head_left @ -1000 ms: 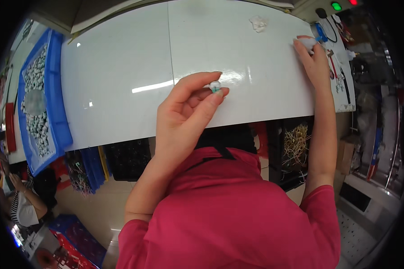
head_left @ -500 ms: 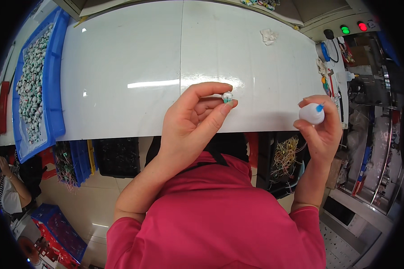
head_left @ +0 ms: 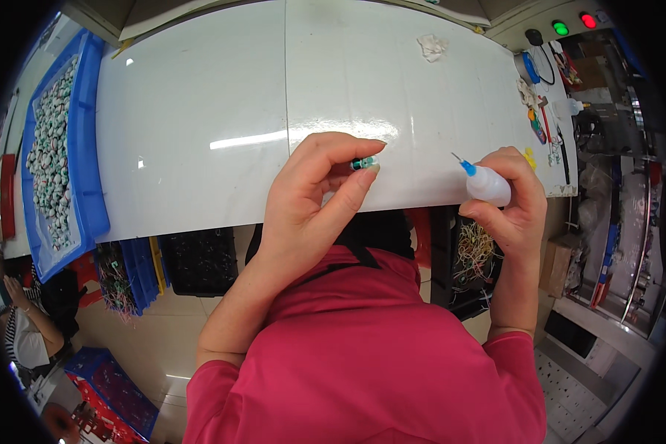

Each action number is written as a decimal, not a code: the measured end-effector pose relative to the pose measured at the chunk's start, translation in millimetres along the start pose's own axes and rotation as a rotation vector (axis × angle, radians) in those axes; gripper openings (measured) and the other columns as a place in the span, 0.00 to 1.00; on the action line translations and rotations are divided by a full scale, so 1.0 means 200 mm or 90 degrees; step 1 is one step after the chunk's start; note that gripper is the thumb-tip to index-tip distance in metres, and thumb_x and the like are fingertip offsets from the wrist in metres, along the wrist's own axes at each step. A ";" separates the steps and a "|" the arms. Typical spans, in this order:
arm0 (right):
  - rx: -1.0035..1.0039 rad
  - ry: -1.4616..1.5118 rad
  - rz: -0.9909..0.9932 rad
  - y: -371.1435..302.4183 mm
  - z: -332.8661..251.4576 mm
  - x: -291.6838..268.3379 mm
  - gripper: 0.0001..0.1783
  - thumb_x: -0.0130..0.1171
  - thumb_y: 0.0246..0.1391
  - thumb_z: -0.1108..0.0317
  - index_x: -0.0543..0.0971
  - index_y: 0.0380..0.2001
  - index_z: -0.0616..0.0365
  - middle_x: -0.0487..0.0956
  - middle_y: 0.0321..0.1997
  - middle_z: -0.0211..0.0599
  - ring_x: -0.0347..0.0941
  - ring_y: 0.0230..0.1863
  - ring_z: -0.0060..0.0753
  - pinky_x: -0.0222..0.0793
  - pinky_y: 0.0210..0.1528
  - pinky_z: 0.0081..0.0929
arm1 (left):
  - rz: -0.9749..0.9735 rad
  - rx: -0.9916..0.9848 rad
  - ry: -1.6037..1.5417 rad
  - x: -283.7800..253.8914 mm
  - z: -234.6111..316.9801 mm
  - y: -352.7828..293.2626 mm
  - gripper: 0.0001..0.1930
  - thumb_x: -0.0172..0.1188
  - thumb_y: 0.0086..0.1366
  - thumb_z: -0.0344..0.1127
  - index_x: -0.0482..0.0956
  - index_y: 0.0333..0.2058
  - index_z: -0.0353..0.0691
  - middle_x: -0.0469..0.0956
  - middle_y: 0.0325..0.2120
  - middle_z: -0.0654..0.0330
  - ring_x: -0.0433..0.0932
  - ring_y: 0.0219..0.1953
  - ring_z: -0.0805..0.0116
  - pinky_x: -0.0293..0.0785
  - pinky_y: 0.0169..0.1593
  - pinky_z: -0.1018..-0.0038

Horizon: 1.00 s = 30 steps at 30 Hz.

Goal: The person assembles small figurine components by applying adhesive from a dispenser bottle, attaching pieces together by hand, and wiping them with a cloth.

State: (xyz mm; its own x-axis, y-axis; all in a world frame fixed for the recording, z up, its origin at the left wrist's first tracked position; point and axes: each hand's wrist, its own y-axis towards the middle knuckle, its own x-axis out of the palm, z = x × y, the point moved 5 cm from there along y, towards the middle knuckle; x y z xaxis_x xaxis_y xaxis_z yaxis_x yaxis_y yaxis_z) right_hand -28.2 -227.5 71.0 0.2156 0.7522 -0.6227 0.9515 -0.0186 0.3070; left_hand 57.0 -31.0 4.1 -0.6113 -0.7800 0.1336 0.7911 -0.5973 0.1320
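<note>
Between the thumb and forefinger of my left hand (head_left: 311, 189) is a small rounded part (head_left: 364, 162), green and whitish with a dark end. What exactly it is I cannot make out. My right hand (head_left: 522, 200) is wrapped round a white needle-tip dispensing bottle (head_left: 489, 186). Its blue tip and thin needle point up and to the left, toward the small part but well apart from it. Both hands are held above the near edge of the white worktable (head_left: 200, 181).
A blue tray (head_left: 89, 155) at the left holds many small white-and-green pieces. Crumpled white tissue (head_left: 432, 47) lies toward the back. Hand tools (head_left: 536, 126) lie along the table's right edge. Bins with wires (head_left: 475, 255) stand below the front edge. Another person's arm (head_left: 33, 314) shows far left.
My right hand has turned the bottle so its needle points up-left, and has come a little closer to my left hand. The small part has turned between my left fingers, showing its dark end.
</note>
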 end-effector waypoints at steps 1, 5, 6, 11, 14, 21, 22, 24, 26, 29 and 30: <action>-0.005 -0.004 -0.005 0.00 -0.01 0.00 0.23 0.75 0.32 0.68 0.76 0.34 0.59 0.76 0.31 0.33 0.71 0.31 0.28 0.65 0.34 0.22 | -0.007 -0.001 0.002 0.01 0.00 0.00 0.13 0.52 0.62 0.22 0.71 0.46 0.33 0.72 0.43 0.58 0.73 0.39 0.76 0.72 0.45 0.79; -0.003 -0.005 -0.009 0.00 -0.01 -0.03 0.22 0.75 0.32 0.65 0.76 0.32 0.58 0.75 0.29 0.32 0.70 0.30 0.28 0.64 0.31 0.22 | 0.017 -0.023 -0.165 0.01 -0.03 -0.01 0.10 0.53 0.63 0.22 0.73 0.44 0.33 0.72 0.46 0.56 0.73 0.44 0.73 0.71 0.49 0.78; -0.004 -0.013 -0.015 0.00 -0.01 -0.03 0.22 0.75 0.33 0.62 0.76 0.31 0.58 0.74 0.27 0.32 0.70 0.28 0.29 0.63 0.30 0.22 | 0.013 -0.036 -0.193 0.01 -0.03 -0.01 0.09 0.54 0.63 0.23 0.74 0.43 0.33 0.72 0.47 0.57 0.72 0.47 0.73 0.70 0.50 0.78; -0.016 -0.079 -0.029 0.01 -0.02 -0.04 0.22 0.73 0.34 0.56 0.76 0.28 0.57 0.73 0.23 0.32 0.67 0.24 0.31 0.61 0.27 0.24 | 0.005 -0.035 -0.139 0.03 -0.03 -0.01 0.09 0.53 0.63 0.22 0.74 0.43 0.33 0.73 0.47 0.56 0.73 0.47 0.73 0.70 0.50 0.78; -0.031 -0.100 -0.035 0.01 -0.02 -0.03 0.20 0.72 0.35 0.55 0.77 0.26 0.56 0.72 0.22 0.32 0.66 0.23 0.33 0.59 0.26 0.25 | 0.006 -0.022 -0.120 0.03 -0.04 0.00 0.10 0.53 0.63 0.22 0.74 0.43 0.33 0.74 0.46 0.56 0.73 0.47 0.72 0.70 0.50 0.78; -0.044 -0.143 -0.052 0.02 -0.03 -0.01 0.20 0.72 0.34 0.54 0.77 0.25 0.55 0.72 0.21 0.31 0.66 0.22 0.34 0.58 0.25 0.27 | 0.003 0.008 -0.088 0.03 -0.03 0.00 0.10 0.53 0.63 0.22 0.75 0.43 0.33 0.73 0.46 0.55 0.73 0.48 0.70 0.70 0.50 0.78; -0.049 -0.147 -0.052 0.02 -0.04 0.00 0.20 0.72 0.34 0.54 0.76 0.25 0.55 0.72 0.21 0.31 0.66 0.22 0.34 0.59 0.25 0.27 | 0.003 0.007 -0.089 0.03 -0.03 0.00 0.10 0.53 0.63 0.22 0.75 0.43 0.33 0.73 0.46 0.55 0.73 0.48 0.70 0.70 0.50 0.78; -0.052 -0.153 -0.056 0.03 -0.04 0.00 0.20 0.72 0.34 0.54 0.76 0.25 0.55 0.72 0.21 0.31 0.66 0.22 0.35 0.59 0.25 0.27 | -0.001 0.008 -0.077 0.03 -0.03 0.00 0.10 0.53 0.63 0.22 0.75 0.44 0.33 0.73 0.46 0.55 0.73 0.48 0.70 0.70 0.50 0.77; -0.056 -0.158 -0.060 0.04 -0.04 0.01 0.20 0.72 0.34 0.54 0.76 0.25 0.55 0.72 0.21 0.32 0.66 0.22 0.35 0.59 0.25 0.27 | -0.002 0.011 -0.074 0.02 -0.03 0.00 0.10 0.53 0.63 0.22 0.75 0.44 0.33 0.73 0.46 0.55 0.73 0.48 0.70 0.70 0.50 0.77; -0.059 -0.169 -0.061 0.05 -0.05 0.02 0.20 0.72 0.34 0.54 0.76 0.25 0.56 0.72 0.21 0.32 0.66 0.22 0.35 0.59 0.25 0.27 | -0.003 0.019 -0.064 0.02 -0.03 0.00 0.10 0.53 0.63 0.23 0.75 0.44 0.33 0.73 0.46 0.55 0.73 0.48 0.70 0.71 0.50 0.77; -0.060 -0.172 -0.061 0.05 -0.05 0.03 0.20 0.72 0.34 0.54 0.76 0.25 0.56 0.72 0.21 0.32 0.66 0.22 0.35 0.59 0.25 0.27 | -0.003 0.022 -0.057 0.02 -0.03 0.00 0.10 0.53 0.63 0.23 0.75 0.44 0.33 0.73 0.46 0.55 0.73 0.48 0.70 0.71 0.49 0.77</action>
State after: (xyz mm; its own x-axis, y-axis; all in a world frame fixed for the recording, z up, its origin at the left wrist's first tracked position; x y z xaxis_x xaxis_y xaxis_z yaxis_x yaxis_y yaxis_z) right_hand -20.1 -217.1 77.5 0.1884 0.5453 -0.8168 0.9487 0.1140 0.2950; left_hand 54.9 -34.4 -1.7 -0.6162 -0.7565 0.2194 0.7876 -0.5933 0.1663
